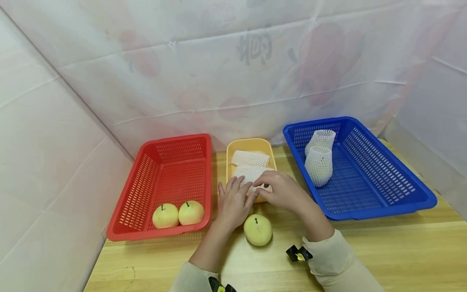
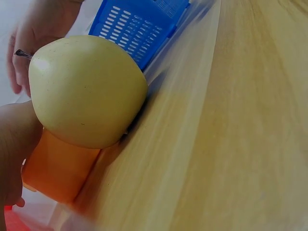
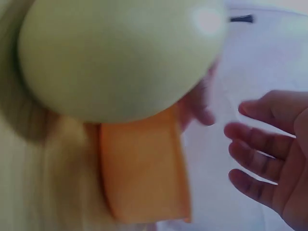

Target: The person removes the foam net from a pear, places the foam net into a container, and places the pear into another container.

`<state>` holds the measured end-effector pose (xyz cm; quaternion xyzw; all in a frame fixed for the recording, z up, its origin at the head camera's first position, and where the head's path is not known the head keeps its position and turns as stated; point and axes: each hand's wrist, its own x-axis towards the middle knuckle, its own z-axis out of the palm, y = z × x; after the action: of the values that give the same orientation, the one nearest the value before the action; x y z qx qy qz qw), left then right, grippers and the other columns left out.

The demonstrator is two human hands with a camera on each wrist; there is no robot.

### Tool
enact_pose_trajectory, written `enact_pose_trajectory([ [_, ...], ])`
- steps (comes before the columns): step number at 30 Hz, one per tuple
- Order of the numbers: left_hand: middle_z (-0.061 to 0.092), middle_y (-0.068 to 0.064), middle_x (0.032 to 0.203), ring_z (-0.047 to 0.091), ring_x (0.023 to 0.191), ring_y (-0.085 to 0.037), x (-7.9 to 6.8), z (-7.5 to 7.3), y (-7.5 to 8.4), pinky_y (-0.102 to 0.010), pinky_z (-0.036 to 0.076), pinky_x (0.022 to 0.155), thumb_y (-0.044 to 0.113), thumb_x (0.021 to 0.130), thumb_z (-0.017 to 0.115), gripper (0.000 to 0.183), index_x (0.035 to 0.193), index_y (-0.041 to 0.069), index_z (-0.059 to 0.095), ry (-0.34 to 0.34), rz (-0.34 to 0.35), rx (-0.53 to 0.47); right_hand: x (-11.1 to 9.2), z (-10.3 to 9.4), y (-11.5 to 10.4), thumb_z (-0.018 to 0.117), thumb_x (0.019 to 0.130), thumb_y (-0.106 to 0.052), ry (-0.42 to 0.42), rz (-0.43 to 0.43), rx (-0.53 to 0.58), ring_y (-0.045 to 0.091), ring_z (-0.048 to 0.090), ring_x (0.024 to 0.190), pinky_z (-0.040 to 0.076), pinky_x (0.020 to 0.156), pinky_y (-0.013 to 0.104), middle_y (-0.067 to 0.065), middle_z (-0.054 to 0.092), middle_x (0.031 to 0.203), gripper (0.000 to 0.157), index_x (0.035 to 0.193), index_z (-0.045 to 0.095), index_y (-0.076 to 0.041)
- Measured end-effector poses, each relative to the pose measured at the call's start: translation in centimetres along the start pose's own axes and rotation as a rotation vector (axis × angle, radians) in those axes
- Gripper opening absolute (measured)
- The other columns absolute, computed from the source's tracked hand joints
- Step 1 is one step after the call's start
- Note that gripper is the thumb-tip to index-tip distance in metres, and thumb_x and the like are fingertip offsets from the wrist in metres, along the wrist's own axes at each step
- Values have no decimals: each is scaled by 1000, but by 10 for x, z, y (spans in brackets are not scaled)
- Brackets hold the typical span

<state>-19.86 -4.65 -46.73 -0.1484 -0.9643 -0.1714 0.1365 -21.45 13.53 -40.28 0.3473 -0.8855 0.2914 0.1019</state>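
A yellow tray [image 1: 271, 156] holds white foam fruit nets [image 1: 251, 158]. My left hand [image 1: 232, 205] reaches over its near left side, fingers extended onto the lower foam net. From the right comes my right hand [image 1: 282, 190], its bent fingers at that same net; in the right wrist view these fingers [image 3: 257, 166] are apart and nothing shows between them. A pale yellow pear [image 1: 258, 230] with a dark stem sits on the table between my forearms, in front of the tray. This pear [image 2: 89, 91] hides part of the tray in both wrist views.
On the left, a red basket [image 1: 160, 234] contains two pears [image 1: 178, 214] near its front edge. A blue basket [image 1: 372, 213] at the right has two netted fruits [image 1: 319, 166] along its left side. A white curtain [image 1: 219, 81] hangs behind the wooden table [image 1: 401, 251].
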Motion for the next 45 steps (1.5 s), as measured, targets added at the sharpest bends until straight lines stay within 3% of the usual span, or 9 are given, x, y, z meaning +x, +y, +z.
enact_pose_trajectory([
  [4,49,-6,147,37,141,-30,-1,-1,0,-72,21,110,48,101,47,43,131,22,62,6,13,5,-5,-9,-8,72,85,-12,-175,-47,175,3,59,75,52,68,23,-12,69,86,12,94,77,-18],
  [8,50,-7,146,38,141,-31,-1,-1,-1,-73,23,110,47,100,49,42,131,21,62,18,31,14,-10,-13,-15,69,83,-7,-386,-76,325,1,57,73,53,67,23,-14,65,83,18,97,76,-15],
  [12,51,-7,146,39,140,-31,-2,-1,-1,-73,24,109,47,100,49,42,131,21,62,17,39,15,-12,-12,-20,71,79,-6,-483,-60,386,1,56,70,52,63,21,-14,64,79,20,98,75,-12],
  [23,49,-7,148,37,142,-32,-3,0,-2,-73,21,110,47,101,49,43,131,21,62,2,33,-27,-11,-4,-25,78,76,-11,-507,21,281,-2,55,67,51,63,20,-16,63,72,9,84,76,-15],
  [37,49,-5,148,36,143,-30,-4,-1,0,-71,19,113,41,100,53,37,130,20,63,9,59,-56,-10,-5,-25,76,79,-14,-476,-19,228,-2,52,65,48,61,19,-18,60,73,5,80,75,-19],
  [41,53,-4,145,39,141,-27,-5,-2,-1,-67,17,115,39,100,53,35,127,18,65,58,81,-131,-10,-9,-24,76,82,-17,-448,-23,252,-1,53,67,49,62,20,-16,62,76,2,82,75,-18],
  [45,62,-4,134,49,135,-22,-4,-4,0,-62,18,118,35,102,52,33,118,13,70,151,124,-298,-11,-13,-24,76,83,-17,-399,-55,276,-1,54,69,50,63,20,-14,63,78,1,83,75,-18],
])
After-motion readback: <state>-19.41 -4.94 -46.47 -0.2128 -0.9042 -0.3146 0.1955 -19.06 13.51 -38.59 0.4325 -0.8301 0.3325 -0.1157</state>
